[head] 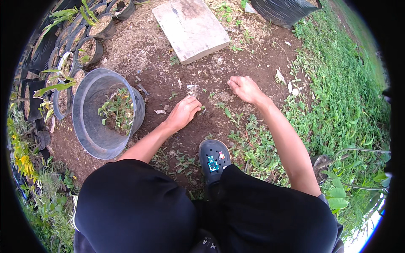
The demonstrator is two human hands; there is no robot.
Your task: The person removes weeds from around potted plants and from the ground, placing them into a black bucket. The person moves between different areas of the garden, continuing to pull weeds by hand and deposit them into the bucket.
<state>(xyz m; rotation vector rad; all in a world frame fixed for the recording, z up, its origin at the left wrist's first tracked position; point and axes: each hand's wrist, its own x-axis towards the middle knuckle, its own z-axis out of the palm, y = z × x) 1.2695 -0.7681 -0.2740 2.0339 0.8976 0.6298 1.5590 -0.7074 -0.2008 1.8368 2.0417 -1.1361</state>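
Low over the bare brown soil [190,139], my left hand [185,110] has its fingers curled together. A small green weed [202,108] shows at its fingertips, pinched there. To the right and farther forward, my right hand [245,88] is closed just above the soil, with nothing visible in it. On my left stands a wide black plastic pot [95,139], tilted so that its mouth faces me. Pulled weeds [118,110] with green leaves lie inside it. Low weeds [232,115] grow in the soil between my arms.
A flat pale slab [193,28] lies ahead. Potted plants [90,52] crowd the left, and a black plastic bag [281,12] sits at the top right. Grass [345,104] covers the right side. My dark clog [215,158] rests on the soil between my knees.
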